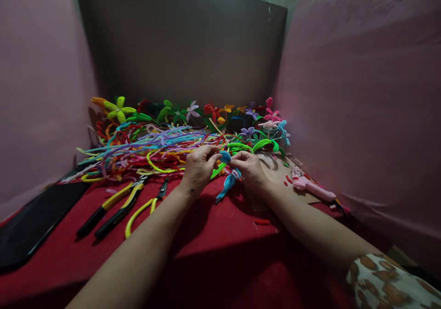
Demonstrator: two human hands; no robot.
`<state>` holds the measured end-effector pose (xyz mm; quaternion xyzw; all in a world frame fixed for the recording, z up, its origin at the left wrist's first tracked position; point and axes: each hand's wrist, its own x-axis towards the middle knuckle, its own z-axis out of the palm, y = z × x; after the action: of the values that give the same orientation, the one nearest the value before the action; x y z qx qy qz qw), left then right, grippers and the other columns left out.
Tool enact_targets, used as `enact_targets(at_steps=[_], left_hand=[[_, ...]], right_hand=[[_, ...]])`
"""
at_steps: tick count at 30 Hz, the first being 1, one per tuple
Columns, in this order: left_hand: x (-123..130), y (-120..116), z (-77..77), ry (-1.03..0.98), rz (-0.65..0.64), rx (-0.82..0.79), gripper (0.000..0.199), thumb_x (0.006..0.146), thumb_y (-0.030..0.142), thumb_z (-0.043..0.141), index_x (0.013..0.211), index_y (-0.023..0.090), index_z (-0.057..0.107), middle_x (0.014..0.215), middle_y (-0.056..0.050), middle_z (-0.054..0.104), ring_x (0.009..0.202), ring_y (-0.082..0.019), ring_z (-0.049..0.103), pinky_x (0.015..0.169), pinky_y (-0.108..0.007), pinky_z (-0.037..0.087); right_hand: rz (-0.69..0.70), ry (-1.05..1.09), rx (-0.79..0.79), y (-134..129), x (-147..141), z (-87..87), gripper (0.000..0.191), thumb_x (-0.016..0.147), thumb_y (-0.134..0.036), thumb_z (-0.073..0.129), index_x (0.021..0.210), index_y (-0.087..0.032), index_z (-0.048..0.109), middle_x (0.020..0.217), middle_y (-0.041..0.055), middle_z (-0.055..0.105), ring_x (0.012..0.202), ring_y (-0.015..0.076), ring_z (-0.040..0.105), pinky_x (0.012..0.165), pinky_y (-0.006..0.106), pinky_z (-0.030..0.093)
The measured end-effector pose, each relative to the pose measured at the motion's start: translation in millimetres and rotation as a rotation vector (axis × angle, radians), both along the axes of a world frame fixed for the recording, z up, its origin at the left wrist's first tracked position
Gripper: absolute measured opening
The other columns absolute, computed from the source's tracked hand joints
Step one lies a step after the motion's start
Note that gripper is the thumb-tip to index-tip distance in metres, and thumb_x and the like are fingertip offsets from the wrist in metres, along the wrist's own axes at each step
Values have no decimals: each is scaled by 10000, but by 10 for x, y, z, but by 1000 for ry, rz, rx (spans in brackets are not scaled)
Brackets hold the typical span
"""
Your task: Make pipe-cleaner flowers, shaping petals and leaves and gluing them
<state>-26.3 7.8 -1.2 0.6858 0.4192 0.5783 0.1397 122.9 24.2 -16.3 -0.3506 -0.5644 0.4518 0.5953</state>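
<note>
Between my two hands is a blue pipe-cleaner petal (pixel 225 157), its fuzzy loop pinched at both sides. My left hand (pixel 200 165) grips it between thumb and forefinger, the other fingers curled. From the opposite side my right hand (pixel 251 169) pinches its right edge. Just below hangs or lies a blue pipe-cleaner flower (pixel 226 187) with a pink-white part near its top; whether it joins the held petal is hard to tell. Green pipe-cleaner leaves (pixel 263 144) spread behind my right hand.
A heap of coloured pipe cleaners (pixel 161 143) fills the back, with finished flowers (pixel 119 109) behind it. Yellow-black pliers (pixel 119 208) and yellow-handled scissors (pixel 139 215) lie left, beside a black tray-like object (pixel 41 226). A pink glue gun (pixel 313 186) rests right. Red cloth (pixel 206 254) covers the table.
</note>
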Motion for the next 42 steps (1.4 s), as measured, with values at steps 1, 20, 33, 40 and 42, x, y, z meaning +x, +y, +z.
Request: enact_targets(at_steps=[1, 20, 33, 40, 42], left_hand=[[-3, -2, -6, 50, 16, 45, 122, 731, 220, 576, 806, 153, 643, 720, -30, 637, 594, -123, 572, 568, -234, 441], [10, -98, 77, 123, 17, 30, 119, 772, 160, 499, 703, 180, 594, 568, 18, 559, 525, -104, 526, 518, -210, 395], [-69, -117, 446, 323, 116, -22, 99, 719, 168, 541, 660, 174, 620, 597, 7, 583, 539, -106, 519, 520, -217, 387], [42, -48, 505, -312, -117, -481, 305, 646, 328, 675, 873, 134, 615, 495, 21, 566, 372, -101, 494, 373, -205, 375], [129, -26, 449, -374, -218, -619, 274, 617, 307, 705, 794, 112, 632, 492, 13, 559, 370, -80, 477, 362, -187, 359]], right_hand=[[6, -9, -5, -29, -5, 17, 94, 549, -159, 670, 550, -150, 576, 517, -42, 543, 494, 85, 466, 550, 248, 377], [111, 2, -59, -114, 15, 68, 74, 570, -170, 684, 591, -151, 616, 547, -27, 586, 513, 97, 517, 556, 244, 401], [318, -36, -186, -103, 58, 147, 144, 622, -248, 688, 629, -108, 654, 569, 11, 614, 522, 91, 519, 568, 246, 407], [337, 302, -312, -71, 48, 154, 224, 560, -286, 744, 641, -126, 610, 597, 19, 623, 523, 114, 559, 574, 280, 466], [365, 394, -322, -49, 46, 150, 238, 543, -281, 757, 637, -127, 602, 605, 18, 618, 532, 113, 562, 581, 284, 479]])
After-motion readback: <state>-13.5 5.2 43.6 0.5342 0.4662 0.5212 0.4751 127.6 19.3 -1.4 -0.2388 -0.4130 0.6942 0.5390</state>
